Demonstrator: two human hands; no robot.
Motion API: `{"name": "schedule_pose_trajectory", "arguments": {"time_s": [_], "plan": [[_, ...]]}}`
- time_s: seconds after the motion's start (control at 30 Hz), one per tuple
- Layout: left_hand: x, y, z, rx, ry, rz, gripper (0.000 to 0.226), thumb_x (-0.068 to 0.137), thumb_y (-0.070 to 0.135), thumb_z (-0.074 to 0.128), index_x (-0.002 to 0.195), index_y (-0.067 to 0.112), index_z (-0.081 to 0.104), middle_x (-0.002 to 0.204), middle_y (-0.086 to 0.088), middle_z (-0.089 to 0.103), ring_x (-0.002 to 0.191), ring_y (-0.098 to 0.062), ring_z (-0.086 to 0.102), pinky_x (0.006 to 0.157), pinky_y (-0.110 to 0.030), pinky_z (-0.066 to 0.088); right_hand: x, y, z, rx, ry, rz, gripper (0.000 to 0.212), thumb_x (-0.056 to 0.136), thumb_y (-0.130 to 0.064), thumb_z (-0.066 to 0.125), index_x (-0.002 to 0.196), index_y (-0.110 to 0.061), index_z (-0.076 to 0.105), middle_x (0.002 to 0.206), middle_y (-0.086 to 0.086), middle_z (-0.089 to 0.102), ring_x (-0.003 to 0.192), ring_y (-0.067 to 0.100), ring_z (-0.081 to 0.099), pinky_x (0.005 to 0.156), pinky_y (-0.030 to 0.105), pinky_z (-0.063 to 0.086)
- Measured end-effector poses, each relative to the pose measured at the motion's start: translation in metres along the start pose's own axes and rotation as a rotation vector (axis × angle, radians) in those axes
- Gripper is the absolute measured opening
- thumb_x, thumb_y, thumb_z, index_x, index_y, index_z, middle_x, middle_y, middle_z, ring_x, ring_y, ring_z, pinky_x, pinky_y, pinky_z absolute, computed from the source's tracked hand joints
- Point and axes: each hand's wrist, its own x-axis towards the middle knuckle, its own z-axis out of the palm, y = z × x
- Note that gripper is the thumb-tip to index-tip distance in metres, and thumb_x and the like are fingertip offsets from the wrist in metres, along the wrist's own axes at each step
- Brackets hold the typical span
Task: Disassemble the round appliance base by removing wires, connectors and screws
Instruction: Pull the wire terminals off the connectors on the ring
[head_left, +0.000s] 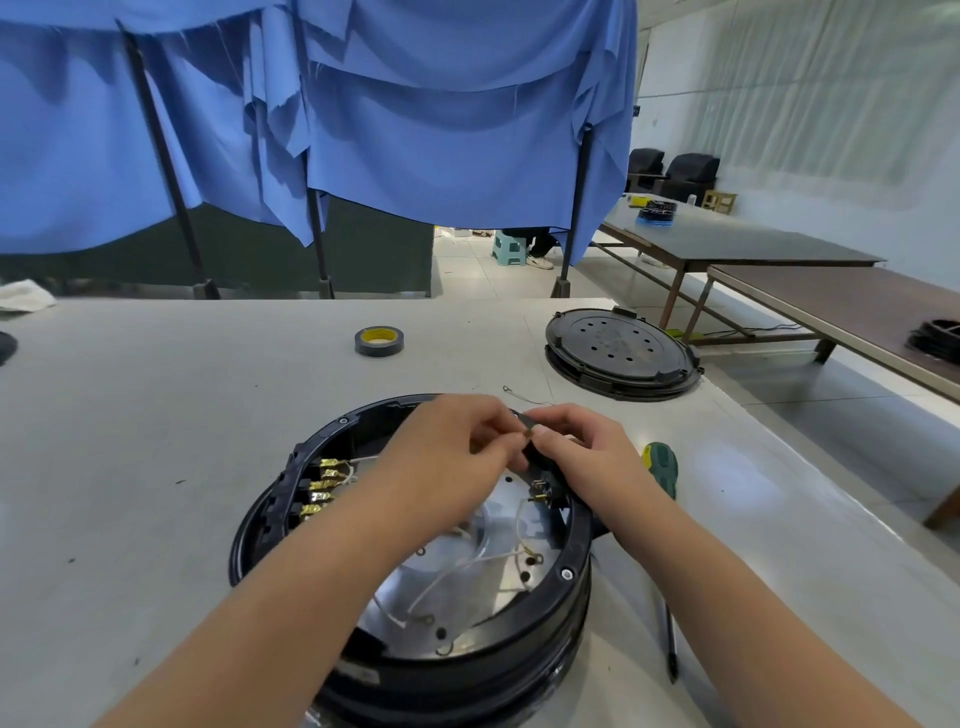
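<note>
The round black appliance base (550, 618) lies open on the table, showing a silver metal plate, white wires (467, 566) and brass spade connectors (324, 486) at its left wall. Both hands meet over its far rim. My left hand (452, 452) pinches a small connector (527, 427) at its fingertips. My right hand (576, 452) pinches the same spot from the right, fingers curled over a black part of the rim. A loose thin wire (527, 399) with a ring terminal lies on the table just beyond the hands.
A green-handled screwdriver (662, 467) lies right of the base. The removed black cover plate (621, 353) sits at the table's right edge, a tape roll (379, 341) further left. Blue cloth hangs behind the table; other tables stand to the right.
</note>
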Motion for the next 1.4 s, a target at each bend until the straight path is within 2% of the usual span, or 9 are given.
{"name": "schedule_pose_trajectory", "arguments": {"time_s": [0.3,0.4,0.5,0.7,1.0,1.13,1.2,1.3,1.4], "plan": [[0.001,0.005,-0.012,-0.374,0.137,0.009,0.004,0.087,0.025,0.068,0.088,0.020,0.069,0.076,0.010,0.076,0.077,-0.004,0.071,0.078,-0.027,0.055,-0.003,-0.002,0.000,-0.052,0.012,-0.022,0.014,0.091,-0.015,0.060,0.102,-0.018,0.069,0.094,0.005,0.072,0.089,0.017,0.068,0.077,0.028,0.056],[0.001,0.003,-0.015,-0.417,0.221,0.015,0.007,0.088,0.025,0.068,0.089,0.019,0.069,0.077,0.011,0.076,0.076,-0.001,0.070,0.073,-0.017,0.055,-0.006,-0.006,-0.002,-0.225,0.118,-0.189,0.014,0.091,-0.020,0.060,0.101,-0.026,0.067,0.099,-0.011,0.068,0.096,0.005,0.062,0.085,0.028,0.050],[0.002,0.001,-0.015,-0.422,0.315,0.027,0.003,0.084,0.029,0.071,0.084,0.025,0.072,0.078,0.012,0.075,0.077,-0.004,0.070,0.075,-0.023,0.055,-0.014,-0.016,-0.002,-0.239,0.130,-0.353,0.010,0.089,-0.027,0.064,0.097,-0.032,0.067,0.096,-0.018,0.068,0.099,-0.002,0.060,0.090,0.023,0.045],[0.002,0.000,-0.017,-0.524,0.352,0.001,0.007,0.082,0.028,0.074,0.075,0.029,0.072,0.070,0.002,0.070,0.069,-0.016,0.071,0.056,-0.023,0.056,-0.022,-0.040,0.012,-0.136,-0.144,-0.368,0.003,0.082,-0.019,0.074,0.084,-0.020,0.072,0.080,-0.008,0.073,0.078,0.003,0.068,0.074,0.015,0.052],[-0.001,0.004,-0.020,-0.643,0.254,-0.021,0.021,0.086,0.023,0.070,0.065,0.022,0.068,0.058,0.003,0.066,0.052,-0.005,0.064,0.049,-0.014,0.049,-0.014,-0.038,0.015,-0.269,-0.081,-0.385,0.012,0.083,-0.012,0.071,0.077,-0.022,0.068,0.073,-0.005,0.071,0.071,0.005,0.065,0.067,0.014,0.050],[0.003,-0.004,-0.017,-0.447,0.358,-0.008,0.005,0.087,0.034,0.067,0.090,0.032,0.071,0.080,0.014,0.071,0.077,-0.001,0.067,0.067,-0.019,0.052,-0.004,-0.039,0.005,-0.407,-0.050,-0.450,0.008,0.085,-0.019,0.069,0.083,-0.027,0.069,0.081,-0.013,0.070,0.084,0.001,0.063,0.079,0.018,0.049],[0.004,-0.008,-0.015,-0.305,0.385,0.007,0.017,0.089,0.035,0.065,0.105,0.036,0.065,0.098,0.019,0.067,0.090,0.003,0.063,0.075,-0.017,0.048,0.005,-0.043,-0.004,-0.421,-0.026,-0.472,0.012,0.085,-0.020,0.069,0.082,-0.031,0.068,0.080,-0.016,0.069,0.083,0.000,0.064,0.081,0.019,0.050],[0.004,-0.012,-0.011,-0.107,0.290,0.002,0.033,0.092,0.033,0.060,0.124,0.038,0.054,0.120,0.023,0.056,0.108,0.006,0.051,0.081,-0.009,0.037,0.028,-0.047,-0.020,-0.322,0.043,-0.399,0.018,0.086,-0.019,0.069,0.077,-0.034,0.066,0.076,-0.012,0.070,0.075,0.008,0.067,0.075,0.026,0.055],[0.002,-0.014,-0.007,0.129,0.117,-0.018,0.045,0.093,0.035,0.055,0.137,0.038,0.044,0.140,0.017,0.042,0.129,-0.001,0.036,0.103,-0.021,0.030,0.057,-0.041,-0.031,-0.363,0.110,-0.301,0.017,0.087,-0.021,0.068,0.076,-0.034,0.065,0.070,-0.008,0.069,0.072,0.012,0.067,0.067,0.024,0.051]]}}
